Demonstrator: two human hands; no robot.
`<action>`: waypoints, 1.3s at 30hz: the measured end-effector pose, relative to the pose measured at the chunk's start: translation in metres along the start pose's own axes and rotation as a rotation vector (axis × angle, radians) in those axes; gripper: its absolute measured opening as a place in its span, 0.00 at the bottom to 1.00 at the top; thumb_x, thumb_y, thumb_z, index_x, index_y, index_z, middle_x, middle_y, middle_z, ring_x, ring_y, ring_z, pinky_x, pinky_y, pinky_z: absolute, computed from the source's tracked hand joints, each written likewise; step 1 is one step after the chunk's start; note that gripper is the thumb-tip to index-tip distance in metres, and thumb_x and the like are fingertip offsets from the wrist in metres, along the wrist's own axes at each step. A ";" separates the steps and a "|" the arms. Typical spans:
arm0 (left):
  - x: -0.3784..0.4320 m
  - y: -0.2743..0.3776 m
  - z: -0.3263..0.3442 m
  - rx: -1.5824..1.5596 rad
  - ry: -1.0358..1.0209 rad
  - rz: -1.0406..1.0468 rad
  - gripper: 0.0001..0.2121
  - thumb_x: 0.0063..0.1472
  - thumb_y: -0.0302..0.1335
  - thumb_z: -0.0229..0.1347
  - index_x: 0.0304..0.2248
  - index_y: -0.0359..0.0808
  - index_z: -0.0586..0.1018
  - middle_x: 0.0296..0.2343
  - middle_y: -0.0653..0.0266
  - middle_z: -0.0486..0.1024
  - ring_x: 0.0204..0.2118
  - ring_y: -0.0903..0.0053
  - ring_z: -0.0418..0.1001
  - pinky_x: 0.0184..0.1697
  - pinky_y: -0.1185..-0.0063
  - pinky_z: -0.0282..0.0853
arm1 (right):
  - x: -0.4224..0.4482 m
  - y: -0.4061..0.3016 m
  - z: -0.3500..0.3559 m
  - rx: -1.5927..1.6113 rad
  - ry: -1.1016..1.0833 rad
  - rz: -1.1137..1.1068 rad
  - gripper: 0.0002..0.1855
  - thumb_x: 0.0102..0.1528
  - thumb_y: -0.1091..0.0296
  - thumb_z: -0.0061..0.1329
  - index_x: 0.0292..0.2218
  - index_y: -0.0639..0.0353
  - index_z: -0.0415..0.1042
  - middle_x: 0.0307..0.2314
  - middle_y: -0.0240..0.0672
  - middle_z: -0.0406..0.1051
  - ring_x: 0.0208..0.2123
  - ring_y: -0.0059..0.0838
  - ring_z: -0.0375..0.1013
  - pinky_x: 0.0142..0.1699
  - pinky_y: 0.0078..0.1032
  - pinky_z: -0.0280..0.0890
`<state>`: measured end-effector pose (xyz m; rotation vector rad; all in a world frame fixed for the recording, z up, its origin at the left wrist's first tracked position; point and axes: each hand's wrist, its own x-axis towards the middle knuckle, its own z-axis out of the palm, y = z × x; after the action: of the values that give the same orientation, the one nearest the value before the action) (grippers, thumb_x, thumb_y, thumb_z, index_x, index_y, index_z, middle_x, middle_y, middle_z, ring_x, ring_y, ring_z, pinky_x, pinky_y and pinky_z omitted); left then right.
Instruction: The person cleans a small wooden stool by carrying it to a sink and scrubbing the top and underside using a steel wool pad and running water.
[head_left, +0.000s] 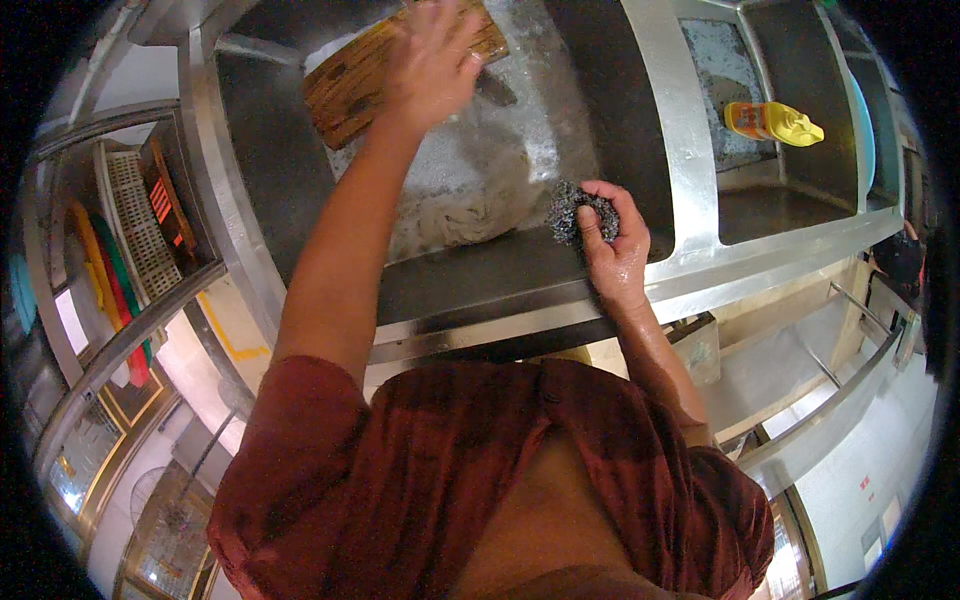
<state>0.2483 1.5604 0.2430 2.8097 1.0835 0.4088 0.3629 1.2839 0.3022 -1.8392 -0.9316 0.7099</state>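
Observation:
My left hand (435, 71) is stretched over a brown wooden board (349, 94), its fingers spread and blurred by motion; whether the palm touches the board I cannot tell. The board lies slanted in the far left part of a metal sink basin (480, 289). Near the basin's front right, my right hand (619, 240) grips a steel wool scourer (568, 214) between thumb and fingers. Wet, greyish cloth or sheeting (480, 202) lies on the basin floor under the board, with a shiny film on it. The right hand and forearm look wet.
A metal divider (686, 135) separates a second basin on the right, where a yellow plastic jug (772, 124) lies on its side. A light blue round item (862, 142) stands farther right. On the left, a rack holds a white perforated basket (139, 217) and coloured boards (109, 285).

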 end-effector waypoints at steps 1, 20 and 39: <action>-0.002 -0.008 -0.003 -0.091 -0.092 -0.155 0.33 0.56 0.41 0.50 0.57 0.33 0.57 0.58 0.45 0.49 0.62 0.52 0.42 0.62 0.56 0.35 | 0.000 0.000 0.000 0.014 -0.008 0.006 0.11 0.51 0.73 0.49 0.39 0.59 0.70 0.32 0.40 0.69 0.35 0.37 0.70 0.42 0.27 0.63; 0.026 0.262 -0.052 -1.765 -0.261 -0.476 0.22 0.62 0.32 0.50 0.52 0.33 0.59 0.42 0.57 0.68 0.42 0.70 0.70 0.45 0.71 0.68 | 0.090 0.008 -0.117 0.067 0.394 -0.240 0.21 0.54 0.56 0.46 0.44 0.62 0.66 0.35 0.45 0.69 0.38 0.41 0.69 0.45 0.30 0.63; 0.174 0.375 0.152 -1.909 -0.434 -1.085 0.12 0.60 0.26 0.50 0.44 0.42 0.68 0.41 0.63 0.71 0.44 0.63 0.70 0.43 0.50 0.63 | 0.303 0.184 -0.281 -1.002 0.675 -0.113 0.20 0.57 0.53 0.39 0.28 0.62 0.70 0.29 0.47 0.70 0.34 0.46 0.69 0.40 0.39 0.64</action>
<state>0.6564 1.3993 0.2051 0.4883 0.9391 0.3126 0.8036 1.3507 0.2238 -2.5772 -0.9711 -0.5788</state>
